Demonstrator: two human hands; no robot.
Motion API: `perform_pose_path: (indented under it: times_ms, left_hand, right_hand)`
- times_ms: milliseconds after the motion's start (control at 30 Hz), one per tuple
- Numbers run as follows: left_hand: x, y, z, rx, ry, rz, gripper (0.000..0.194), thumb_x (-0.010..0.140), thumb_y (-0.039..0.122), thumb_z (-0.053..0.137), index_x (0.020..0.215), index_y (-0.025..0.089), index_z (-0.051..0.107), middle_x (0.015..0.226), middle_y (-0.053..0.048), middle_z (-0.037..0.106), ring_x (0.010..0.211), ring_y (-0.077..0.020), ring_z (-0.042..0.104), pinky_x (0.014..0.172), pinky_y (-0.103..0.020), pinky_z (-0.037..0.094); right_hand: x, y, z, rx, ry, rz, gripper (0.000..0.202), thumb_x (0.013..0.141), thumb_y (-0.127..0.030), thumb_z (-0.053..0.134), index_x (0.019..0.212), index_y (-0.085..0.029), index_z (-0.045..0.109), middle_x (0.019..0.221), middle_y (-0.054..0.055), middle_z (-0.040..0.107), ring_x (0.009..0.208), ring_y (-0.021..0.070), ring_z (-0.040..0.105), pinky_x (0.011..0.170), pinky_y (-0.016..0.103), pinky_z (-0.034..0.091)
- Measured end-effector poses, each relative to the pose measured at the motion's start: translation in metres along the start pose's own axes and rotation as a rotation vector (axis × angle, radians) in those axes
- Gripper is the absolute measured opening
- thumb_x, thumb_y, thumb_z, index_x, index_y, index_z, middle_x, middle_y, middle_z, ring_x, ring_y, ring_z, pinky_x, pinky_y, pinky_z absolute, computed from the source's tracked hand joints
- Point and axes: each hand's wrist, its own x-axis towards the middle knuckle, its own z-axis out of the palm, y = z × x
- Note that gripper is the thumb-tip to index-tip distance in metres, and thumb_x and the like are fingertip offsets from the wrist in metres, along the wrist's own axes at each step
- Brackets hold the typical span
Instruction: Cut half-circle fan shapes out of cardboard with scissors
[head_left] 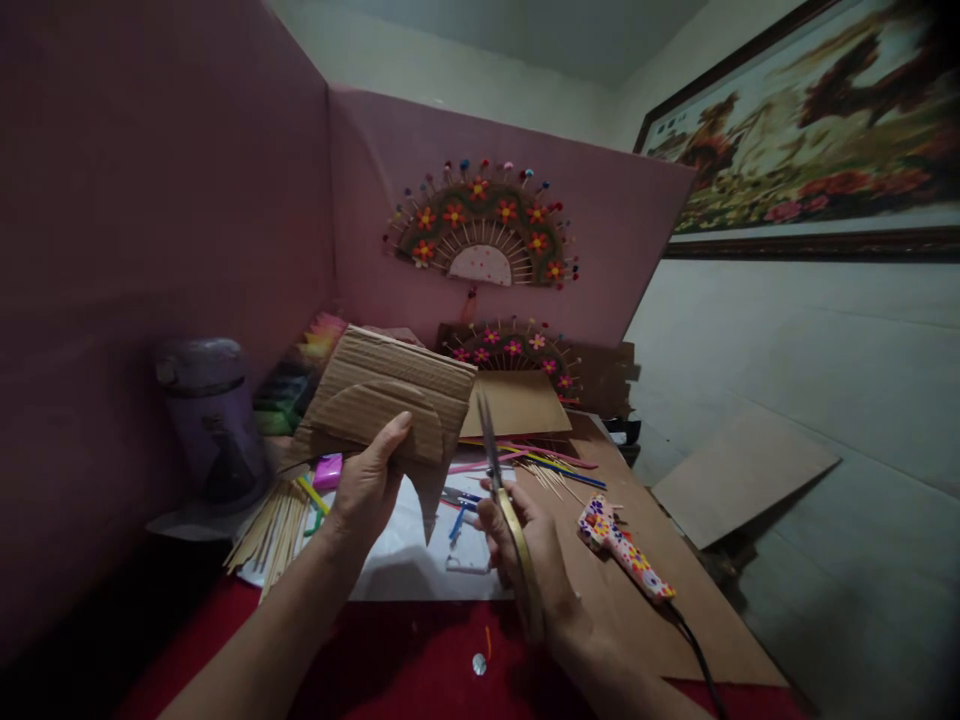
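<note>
A sheet of brown corrugated cardboard is in my left hand, thumb on its face and fingers behind. Under the thumb, a smaller half-round cardboard piece lies against the sheet; the sheet's lower right part ends in a narrow point. My right hand is closed on a pair of scissors with brass-coloured handles, blades upward just right of the cardboard. The blades look nearly closed and apart from the sheet.
White paper covers part of the red cloth. Bamboo sticks and a purple bottle are at left. A flowered glue gun with a cord lies right. Decorated fans stand behind, against a pink panel.
</note>
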Motion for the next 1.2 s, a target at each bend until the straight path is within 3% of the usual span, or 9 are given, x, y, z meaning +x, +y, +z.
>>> perform_pose_path:
  times_ms: [133,367,533,767,1000,1100,1200]
  left_hand:
    - [-0.006,-0.01,0.0,0.046,-0.008,-0.014,0.033,0.061,0.016,0.081,0.093,0.017,0.072,0.09,-0.001,0.075,0.086,-0.0132,0.067,0.082,-0.022,0.05]
    - [-0.02,-0.032,-0.004,0.191,-0.113,-0.13,0.024,0.062,0.02,0.081,0.084,0.016,0.073,0.09,-0.005,0.075,0.091,-0.0186,0.067,0.084,-0.027,0.049]
    - [-0.022,-0.036,-0.005,0.224,-0.152,-0.163,0.021,0.064,0.025,0.08,0.081,0.015,0.072,0.092,-0.006,0.075,0.091,-0.0197,0.067,0.08,-0.027,0.05]
    - [-0.018,-0.038,-0.006,0.162,-0.05,-0.231,0.03,0.057,0.026,0.083,0.08,0.012,0.072,0.084,-0.005,0.074,0.079,-0.0169,0.066,0.077,-0.028,0.05]
    - [-0.012,-0.04,-0.006,0.097,0.032,-0.228,0.026,0.058,0.016,0.081,0.083,0.01,0.072,0.082,-0.004,0.074,0.074,-0.0131,0.066,0.073,-0.023,0.052]
    - [-0.008,-0.041,-0.009,0.078,0.113,-0.238,0.017,0.06,0.01,0.079,0.075,0.01,0.07,0.074,-0.002,0.072,0.067,-0.012,0.065,0.064,-0.021,0.053]
    - [-0.003,-0.04,-0.013,0.066,0.165,-0.206,0.014,0.064,0.01,0.076,0.077,0.011,0.07,0.072,-0.002,0.071,0.066,-0.0123,0.065,0.062,-0.02,0.054]
  right_hand:
    - [-0.001,-0.004,-0.003,0.002,0.211,-0.104,0.047,0.074,-0.049,0.069,0.107,-0.019,0.054,0.061,-0.007,0.045,0.044,0.0069,0.039,0.037,0.018,0.034]
    - [0.006,-0.03,0.003,-0.157,0.273,-0.417,0.027,0.078,-0.028,0.066,0.102,-0.022,0.055,0.075,-0.001,0.065,0.062,0.013,0.059,0.057,0.023,0.05]
    - [0.01,-0.011,0.004,-0.322,0.367,-0.546,0.033,0.079,-0.023,0.064,0.111,-0.023,0.055,0.093,0.004,0.07,0.078,0.0161,0.066,0.071,0.027,0.053]
    - [0.011,0.008,0.0,-0.504,0.416,-0.818,0.041,0.076,-0.018,0.064,0.116,-0.023,0.057,0.098,0.004,0.07,0.075,0.0139,0.067,0.065,0.023,0.054]
    - [0.011,0.006,-0.001,-0.564,0.38,-0.837,0.04,0.076,-0.018,0.063,0.116,-0.023,0.057,0.089,0.003,0.069,0.066,0.0133,0.064,0.061,0.023,0.053]
    - [0.008,0.004,0.0,-0.459,0.334,-0.747,0.036,0.079,-0.02,0.064,0.114,-0.022,0.056,0.089,0.004,0.069,0.071,0.0143,0.065,0.065,0.024,0.053]
    - [0.003,0.0,0.001,-0.276,0.26,-0.564,0.031,0.079,-0.028,0.068,0.107,-0.021,0.057,0.082,0.001,0.065,0.07,0.014,0.064,0.064,0.025,0.053]
